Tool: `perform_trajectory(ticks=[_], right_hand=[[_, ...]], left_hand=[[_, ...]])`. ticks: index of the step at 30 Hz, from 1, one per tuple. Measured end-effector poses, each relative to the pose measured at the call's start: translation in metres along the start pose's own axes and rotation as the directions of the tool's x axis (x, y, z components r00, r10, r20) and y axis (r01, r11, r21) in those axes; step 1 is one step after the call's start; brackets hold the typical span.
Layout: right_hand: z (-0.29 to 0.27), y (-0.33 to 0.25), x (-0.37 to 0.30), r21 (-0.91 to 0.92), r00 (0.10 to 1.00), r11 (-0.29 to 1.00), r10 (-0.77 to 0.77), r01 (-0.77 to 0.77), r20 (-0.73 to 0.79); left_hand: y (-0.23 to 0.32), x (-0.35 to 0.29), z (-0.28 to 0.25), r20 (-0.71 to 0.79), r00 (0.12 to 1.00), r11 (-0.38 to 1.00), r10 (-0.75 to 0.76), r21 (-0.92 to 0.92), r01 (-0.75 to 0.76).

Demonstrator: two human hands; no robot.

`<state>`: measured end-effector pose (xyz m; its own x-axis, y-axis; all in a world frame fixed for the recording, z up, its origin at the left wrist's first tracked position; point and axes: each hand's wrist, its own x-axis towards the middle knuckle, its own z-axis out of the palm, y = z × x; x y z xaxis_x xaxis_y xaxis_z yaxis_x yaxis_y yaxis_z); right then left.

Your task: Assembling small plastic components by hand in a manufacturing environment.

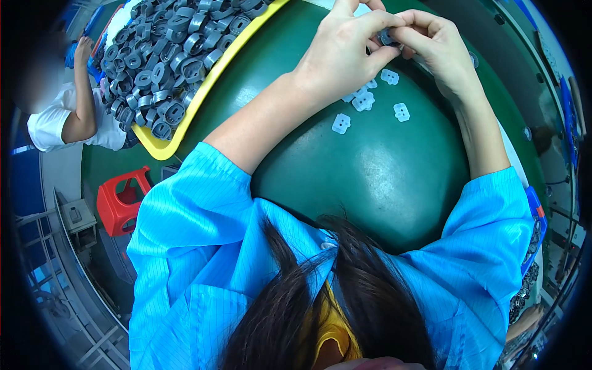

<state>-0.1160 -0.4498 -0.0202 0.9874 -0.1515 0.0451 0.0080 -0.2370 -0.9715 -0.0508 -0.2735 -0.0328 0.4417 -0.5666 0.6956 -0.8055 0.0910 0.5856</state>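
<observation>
At the far side of the table, both hands meet around a small dark grey plastic part [386, 38]. My left hand [346, 52] pinches it between thumb and fingers. From the other side, the fingertips of my right hand [436, 48] close on it too. Fingers cover most of the part, so its full shape is hidden. Just below the hands lie several small translucent white plastic pieces with holes, among them a tilted one [341, 123] and one more to the right [401, 112]. Some are bunched together beneath my left wrist.
A yellow-rimmed tray [161, 148] heaped with grey plastic parts [161, 73] stands at the left on the green table [370, 179]. Beyond it are a red stool [123, 200] and another person in a white shirt [80, 120]. A blue bin [535, 228] sits at the right edge.
</observation>
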Motion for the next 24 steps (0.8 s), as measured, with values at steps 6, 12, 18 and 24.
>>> perform_trajectory(ticks=[6, 12, 18, 24], right_hand=[[-0.009, -0.014, -0.007, 0.012, 0.987, 0.995, 0.094, -0.096, 0.128], [0.005, -0.004, -0.009, -0.233, 0.975, 0.949, -0.22, 0.21, -0.016], [0.006, -0.025, -0.006, 0.456, 0.988, 0.879, 0.153, -0.142, 0.013], [-0.036, 0.019, 0.018, 0.085, 0.942, 0.989, 0.14, -0.12, -0.304]], left_hand=[[-0.012, 0.007, -0.015, 0.279, 0.959, 0.985, -0.044, -0.15, 0.089], [-0.009, 0.01, -0.016, 0.373, 0.926, 0.989, -0.058, -0.104, 0.104], [0.004, 0.012, -0.011, 0.127, 0.99, 0.995, -0.055, -0.077, 0.065], [-0.018, 0.013, -0.004, 0.145, 0.964, 0.965, -0.223, 0.173, 0.197]])
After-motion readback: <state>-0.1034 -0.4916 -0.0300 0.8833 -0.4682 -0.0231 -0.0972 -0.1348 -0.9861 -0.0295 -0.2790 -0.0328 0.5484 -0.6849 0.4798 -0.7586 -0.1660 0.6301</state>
